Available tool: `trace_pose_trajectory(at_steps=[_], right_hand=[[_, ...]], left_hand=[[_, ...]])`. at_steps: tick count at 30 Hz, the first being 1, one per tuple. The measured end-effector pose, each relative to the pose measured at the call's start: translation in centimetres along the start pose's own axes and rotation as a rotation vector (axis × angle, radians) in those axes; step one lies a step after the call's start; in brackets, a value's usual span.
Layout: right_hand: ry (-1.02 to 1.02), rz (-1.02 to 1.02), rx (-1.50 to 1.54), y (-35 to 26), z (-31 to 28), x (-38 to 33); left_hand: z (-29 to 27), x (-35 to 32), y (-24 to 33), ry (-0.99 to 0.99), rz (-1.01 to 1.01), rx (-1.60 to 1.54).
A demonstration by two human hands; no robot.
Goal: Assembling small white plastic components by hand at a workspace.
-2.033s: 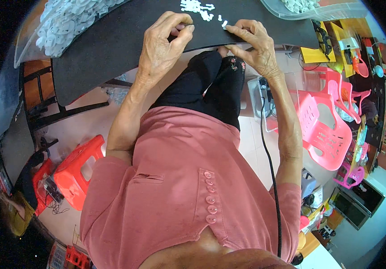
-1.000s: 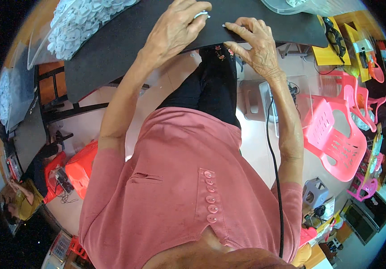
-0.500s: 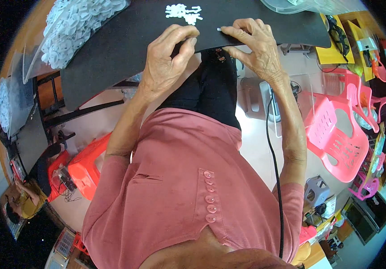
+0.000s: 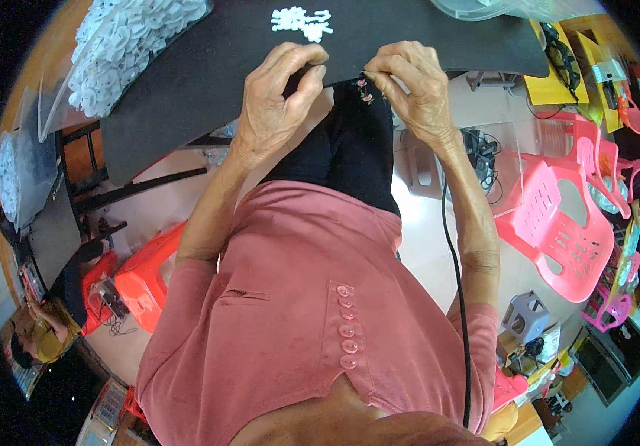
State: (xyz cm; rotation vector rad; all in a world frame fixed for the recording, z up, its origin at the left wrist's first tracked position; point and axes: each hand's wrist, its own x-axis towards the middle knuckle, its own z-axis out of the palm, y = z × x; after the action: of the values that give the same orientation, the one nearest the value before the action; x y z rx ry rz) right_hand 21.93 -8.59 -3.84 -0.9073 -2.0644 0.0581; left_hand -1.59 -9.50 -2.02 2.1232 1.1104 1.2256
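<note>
Over the front edge of the dark table [image 4: 208, 93], my left hand [image 4: 279, 93] is curled, thumb tip and index finger brought close together. Whatever lies between those fingertips, if anything, is hidden. Across a narrow gap, my right hand [image 4: 417, 89] pinches thumb and index finger at the table edge. The small white plastic piece in that pinch is almost wholly covered by the fingertips. Beyond both hands lies a little heap of small white plastic pieces [image 4: 301, 22]. A large mound of translucent white plastic discs [image 4: 123, 48] fills the far left of the table.
A clear plastic container [image 4: 476, 9] stands at the far right table edge. Pink chairs [image 4: 558, 223] and a grey stool [image 4: 526, 316] are on my right, red stools [image 4: 145, 279] on my left. A black cable [image 4: 455, 275] hangs past my right arm. Another person [image 4: 41, 334] sits far left.
My right hand has drawn back toward the table edge and closed its thumb and index finger. The white piece under its fingertip is gone from the tabletop. My left hand has barely moved.
</note>
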Motion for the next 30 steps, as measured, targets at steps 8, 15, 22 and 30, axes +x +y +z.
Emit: trace_pose_trajectory(at_steps=[8,15,22,30], right_hand=[[0.006,0.236,0.142,-0.2,0.8,2.8],[0.005,0.359,0.303,0.0,0.4,3.0],[0.036,0.345,0.375,0.5,0.3,3.1],[0.092,0.311,0.365,0.6,0.4,3.0]], left_hand=[[-0.8,5.7,1.9,-0.099,0.101,0.031],[2.6,16.2,-0.6,-0.148,0.213,0.098],[8.7,24.9,-6.3,-0.106,0.253,0.178],[16.6,30.1,-1.0,-0.203,0.691,0.127]])
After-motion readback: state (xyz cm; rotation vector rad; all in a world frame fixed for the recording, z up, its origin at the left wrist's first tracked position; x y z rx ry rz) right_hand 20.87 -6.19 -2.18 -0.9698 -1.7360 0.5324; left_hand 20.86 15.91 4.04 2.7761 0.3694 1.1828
